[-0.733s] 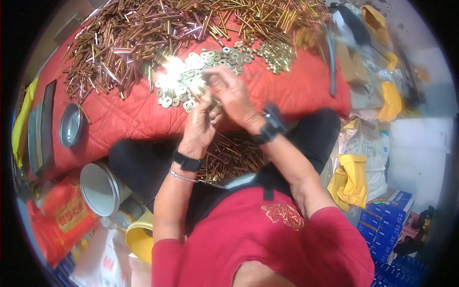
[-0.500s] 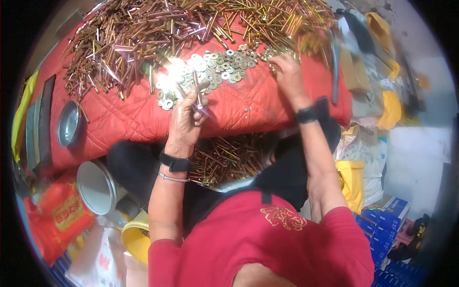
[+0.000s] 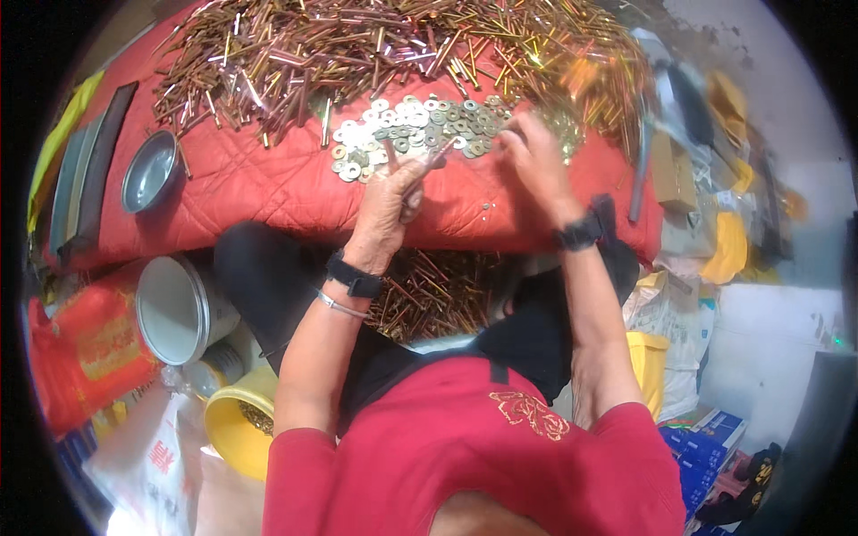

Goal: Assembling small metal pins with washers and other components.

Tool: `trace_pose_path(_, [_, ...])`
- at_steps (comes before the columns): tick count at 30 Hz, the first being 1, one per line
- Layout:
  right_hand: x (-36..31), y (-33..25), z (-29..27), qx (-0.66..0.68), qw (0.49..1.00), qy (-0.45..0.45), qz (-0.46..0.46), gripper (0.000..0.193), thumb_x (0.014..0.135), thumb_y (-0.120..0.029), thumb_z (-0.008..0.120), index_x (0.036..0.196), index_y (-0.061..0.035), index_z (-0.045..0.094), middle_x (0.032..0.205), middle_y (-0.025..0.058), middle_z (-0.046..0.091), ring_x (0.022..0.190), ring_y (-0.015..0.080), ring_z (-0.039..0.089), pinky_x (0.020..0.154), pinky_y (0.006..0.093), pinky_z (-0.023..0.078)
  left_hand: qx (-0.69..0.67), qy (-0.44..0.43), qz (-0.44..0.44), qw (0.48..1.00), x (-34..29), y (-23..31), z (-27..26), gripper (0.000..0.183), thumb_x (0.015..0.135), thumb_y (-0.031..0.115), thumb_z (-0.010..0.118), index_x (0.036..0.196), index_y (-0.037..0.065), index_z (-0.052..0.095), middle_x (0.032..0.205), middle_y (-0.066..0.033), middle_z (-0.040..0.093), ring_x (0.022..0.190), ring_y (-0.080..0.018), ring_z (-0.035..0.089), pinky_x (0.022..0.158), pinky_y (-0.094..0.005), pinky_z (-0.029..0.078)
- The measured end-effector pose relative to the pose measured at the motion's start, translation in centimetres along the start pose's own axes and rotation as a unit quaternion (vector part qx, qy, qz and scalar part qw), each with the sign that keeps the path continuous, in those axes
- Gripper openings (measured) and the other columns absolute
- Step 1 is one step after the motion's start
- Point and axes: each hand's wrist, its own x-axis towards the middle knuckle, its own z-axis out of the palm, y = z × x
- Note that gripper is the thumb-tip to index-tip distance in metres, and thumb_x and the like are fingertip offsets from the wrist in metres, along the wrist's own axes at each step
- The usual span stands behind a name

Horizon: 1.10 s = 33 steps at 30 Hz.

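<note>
My left hand is closed around a thin copper-coloured metal rod, whose end points up and to the right, toward my right hand. Below the left fingers lies the red quilted cover; just beyond them are flat round washers spread in a patch. My right hand hovers at the right end of that patch, beside small yellowish metal pieces. Its fingers are drawn together and slightly blurred, so what they hold is hidden.
A large heap of metal rods covers the far side of the red cover. A metal bowl sits at left. More rods lie between my legs. Buckets, including a yellow one, stand lower left; blue boxes lower right.
The view has shifted, moving the cover and bowl rightward and up. My left hand has tipped the rod from upright toward the right. My right hand has drawn closer to the left.
</note>
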Motion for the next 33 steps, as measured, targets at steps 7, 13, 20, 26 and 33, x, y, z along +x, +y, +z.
trace_pose_path(7, [-1.8, -6.2, 1.9, 0.442, 0.881, 0.028, 0.168, 0.011, 0.087, -0.01, 0.067, 0.094, -0.002, 0.068, 0.078, -0.0007, 0.063, 0.072, 0.0078, 0.06, 0.067, 0.0203, 0.048, -0.016, -0.054, 0.003, 0.998, -0.8, 0.5, 0.3, 0.018, 0.091, 0.021, 0.06, 0.093, 0.006, 0.067, 0.053, 0.0086, 0.039, 0.043, -0.0015, 0.03, 0.04, -0.0193, 0.019])
trace_pose_path(13, [-2.0, -7.1, 1.2, 0.458, 0.883, 0.019, 0.104, 0.01, 0.088, -0.003, 0.062, 0.096, -0.0016, 0.068, 0.093, 0.0006, 0.061, 0.084, 0.0088, 0.059, 0.077, 0.0229, 0.049, 0.018, -0.038, 0.026, 0.999, -0.9, 0.5, 0.8, 0.016, 0.09, 0.021, 0.062, 0.089, 0.006, 0.068, 0.053, 0.0097, 0.039, 0.043, -0.0012, 0.028, 0.04, -0.0198, 0.018])
trace_pose_path(20, [-2.0, -6.2, 0.4, 0.326, 0.945, -0.016, 0.03, 0.022, 0.089, 0.001, 0.055, 0.109, -0.0047, 0.063, 0.1, 0.0035, 0.061, 0.089, 0.0113, 0.059, 0.081, 0.0236, 0.047, 0.04, -0.064, 0.004, 0.997, -1.0, 0.9, 0.9, 0.017, 0.089, 0.021, 0.063, 0.088, 0.005, 0.068, 0.053, 0.0105, 0.039, 0.043, -0.0009, 0.028, 0.041, -0.0198, 0.018])
trace_pose_path(26, [-2.1, -8.4, -0.3, 0.201, 0.978, -0.028, 0.042, 0.028, 0.092, -0.002, 0.051, 0.118, -0.0076, 0.06, 0.102, 0.0038, 0.064, 0.086, 0.0117, 0.058, 0.077, 0.0255, 0.047, 0.107, -0.043, 0.044, 0.992, -1.3, 0.6, 1.1, 0.015, 0.088, 0.021, 0.066, 0.086, 0.006, 0.068, 0.056, 0.0107, 0.042, 0.046, -0.0005, 0.03, 0.043, -0.0202, 0.02])
trace_pose_path(33, [-2.5, -7.8, -0.7, 0.313, 0.939, -0.052, 0.133, 0.025, 0.094, -0.015, 0.053, 0.118, -0.0069, 0.059, 0.094, 0.0083, 0.064, 0.079, 0.0118, 0.057, 0.07, 0.0271, 0.047, 0.131, -0.059, 0.027, 0.989, -1.1, 0.8, 1.0, 0.014, 0.087, 0.02, 0.066, 0.086, 0.006, 0.068, 0.058, 0.011, 0.044, 0.048, 0.0003, 0.031, 0.045, -0.0193, 0.021])
